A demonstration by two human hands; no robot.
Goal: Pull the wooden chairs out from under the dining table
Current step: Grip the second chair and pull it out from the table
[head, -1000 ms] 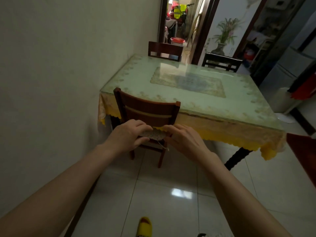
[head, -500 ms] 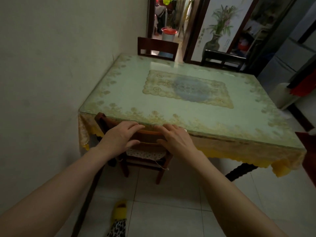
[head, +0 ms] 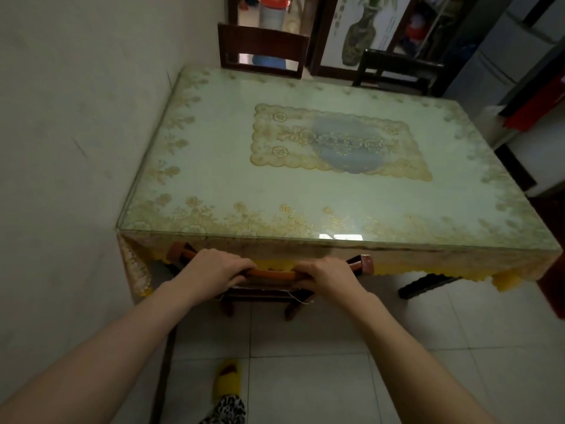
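We've closed in: our left hand (head: 211,272) and right hand (head: 327,275), loose a second ago, now clamp fingers over the near chair's (head: 269,274) top rail, lower centre, tucked under the dining table (head: 214,191). Pull comes next.

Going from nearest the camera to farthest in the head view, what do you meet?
Yellow slipper → hands gripping the near chair's top rail → glass-topped table → two far chairs → doorway.
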